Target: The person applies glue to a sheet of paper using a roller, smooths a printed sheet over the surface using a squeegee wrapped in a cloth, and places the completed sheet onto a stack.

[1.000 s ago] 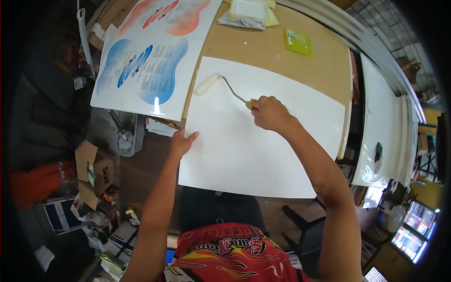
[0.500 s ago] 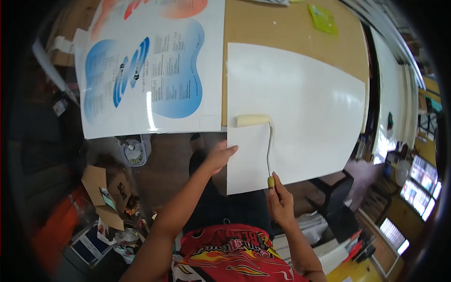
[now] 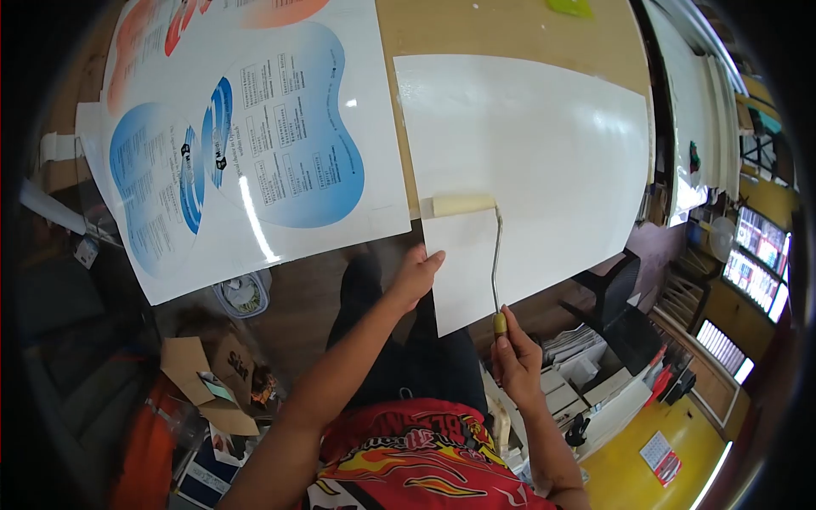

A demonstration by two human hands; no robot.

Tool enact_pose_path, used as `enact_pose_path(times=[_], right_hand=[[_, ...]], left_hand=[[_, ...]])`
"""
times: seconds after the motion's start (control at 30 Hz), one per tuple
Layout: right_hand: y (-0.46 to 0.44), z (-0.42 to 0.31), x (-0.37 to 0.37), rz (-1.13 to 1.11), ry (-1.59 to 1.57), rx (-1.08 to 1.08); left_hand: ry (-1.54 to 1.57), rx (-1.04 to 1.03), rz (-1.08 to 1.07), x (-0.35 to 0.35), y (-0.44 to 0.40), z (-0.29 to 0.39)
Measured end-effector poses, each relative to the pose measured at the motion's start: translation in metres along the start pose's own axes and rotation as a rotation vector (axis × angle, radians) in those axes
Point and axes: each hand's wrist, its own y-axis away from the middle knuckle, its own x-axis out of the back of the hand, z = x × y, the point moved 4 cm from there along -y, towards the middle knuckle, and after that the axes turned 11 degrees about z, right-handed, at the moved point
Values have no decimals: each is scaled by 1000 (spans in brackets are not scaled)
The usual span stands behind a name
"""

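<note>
My right hand [image 3: 516,357] is wrapped round the handle of a paint roller [image 3: 463,205]. The roller's cream sleeve rests on a large white sheet [image 3: 544,161], near its left edge, and its bent metal rod runs down to my fingers. With my left hand [image 3: 415,276] I pinch the sheet's left edge, thumb on top and fingers hidden below. The sheet's near end hangs past the table edge. To its left lies a large printed sheet [image 3: 302,204] with blue and orange shapes and small text.
Brown board covers the table [image 3: 510,30], with a lime-green packet [image 3: 569,8] at its far side. Below are a small bin [image 3: 244,293] and an open cardboard box [image 3: 204,382]. A black chair [image 3: 616,293] stands to the right, near shelving with stacked papers [image 3: 582,348].
The camera view has turned and shifted. The roller still lies near the sheet's left edge, slightly further right in view. Both hands keep their holds.
</note>
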Motion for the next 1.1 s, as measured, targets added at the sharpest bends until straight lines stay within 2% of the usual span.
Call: enact_pose_path(times=[0.2, 0.5, 0.63, 0.77, 0.87, 1.1], right_hand=[[-6, 9, -4, -14, 30, 31], [-2, 7, -1, -36, -16, -58], [-4, 12, 1, -50, -54, -87], [-4, 23, -2, -61, -57, -105], [-6, 21, -5, -44, -73, -105], [-5, 13, 0, -4, 72, 31]], left_hand=[[-2, -47, -17, -1, 1, 2], [-24, -33, -4, 4, -4, -3], [-101, 16, 79, 4, 4, 8], [-132, 53, 64, 5, 3, 11], [-54, 7, 60, 9, -4, 3], [-88, 8, 73, 12, -6, 3]])
